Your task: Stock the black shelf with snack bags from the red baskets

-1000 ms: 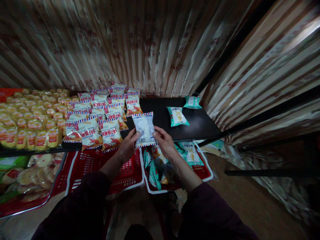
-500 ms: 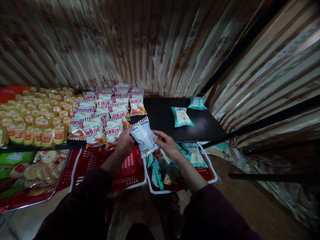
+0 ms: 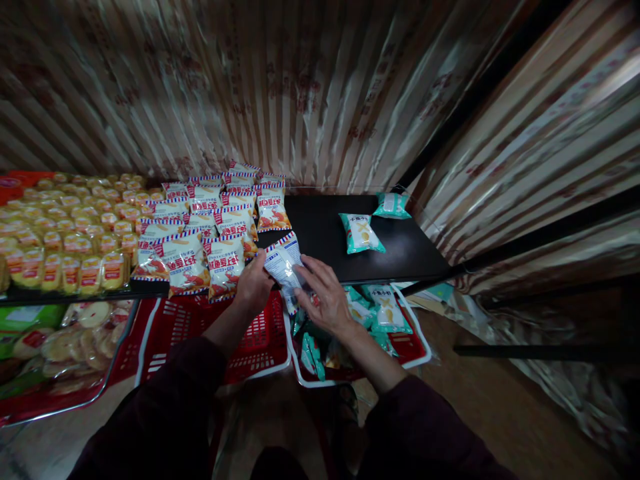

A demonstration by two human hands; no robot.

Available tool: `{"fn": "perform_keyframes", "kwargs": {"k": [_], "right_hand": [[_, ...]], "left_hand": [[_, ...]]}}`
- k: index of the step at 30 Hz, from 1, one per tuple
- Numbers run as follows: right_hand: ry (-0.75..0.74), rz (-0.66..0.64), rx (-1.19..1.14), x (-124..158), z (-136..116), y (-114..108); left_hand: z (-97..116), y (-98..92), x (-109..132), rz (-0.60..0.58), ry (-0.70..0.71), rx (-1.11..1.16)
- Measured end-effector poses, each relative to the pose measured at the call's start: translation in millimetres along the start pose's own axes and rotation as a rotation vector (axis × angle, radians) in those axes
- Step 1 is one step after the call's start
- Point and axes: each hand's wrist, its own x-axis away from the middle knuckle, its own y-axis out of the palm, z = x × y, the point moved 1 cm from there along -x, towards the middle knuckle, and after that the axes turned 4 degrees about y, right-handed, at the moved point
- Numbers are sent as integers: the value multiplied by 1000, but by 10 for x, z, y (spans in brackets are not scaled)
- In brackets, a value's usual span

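My left hand (image 3: pixel 253 285) pinches the left edge of a white snack bag (image 3: pixel 284 260) with a red-and-blue striped border. The printed back of the bag faces up, over the front edge of the black shelf (image 3: pixel 320 243). My right hand (image 3: pixel 327 297) lies across the bag's right side, its fingers stretched out and apart, covering part of it. Left of the bag stand rows of striped-border snack bags (image 3: pixel 187 263) with red lettering. On the shelf to the right lie two green-and-white snack bags, one nearer (image 3: pixel 363 233) and one at the back (image 3: pixel 393 205).
Below the shelf are a red basket (image 3: pixel 250 357) and, to its right, a white-rimmed basket (image 3: pixel 423 347) of green snack bags. Packaged yellow cakes (image 3: pixel 75 233) fill the left shelf. A basket of round pastries (image 3: pixel 95 340) sits lower left. Black metal bars (image 3: pixel 525 237) cross at the right.
My right hand has gone from gripping the bag's right edge to lying with spread fingers over it. The left hand still holds the bag, which has barely moved.
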Motion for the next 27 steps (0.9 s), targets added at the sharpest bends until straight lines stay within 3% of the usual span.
{"fn": "perform_keyframes", "kwargs": {"k": [6, 13, 23, 27], "right_hand": [[13, -100, 104, 42, 39, 48], [179, -117, 73, 9, 78, 48], [382, -33, -265, -43, 76, -82], [456, 0, -537, -43, 108, -92]], "left_hand": [[55, 225, 15, 0, -156, 150], [126, 277, 85, -105, -96, 192], [70, 293, 158, -360, 26, 57], [33, 263, 176, -371, 106, -92]]}}
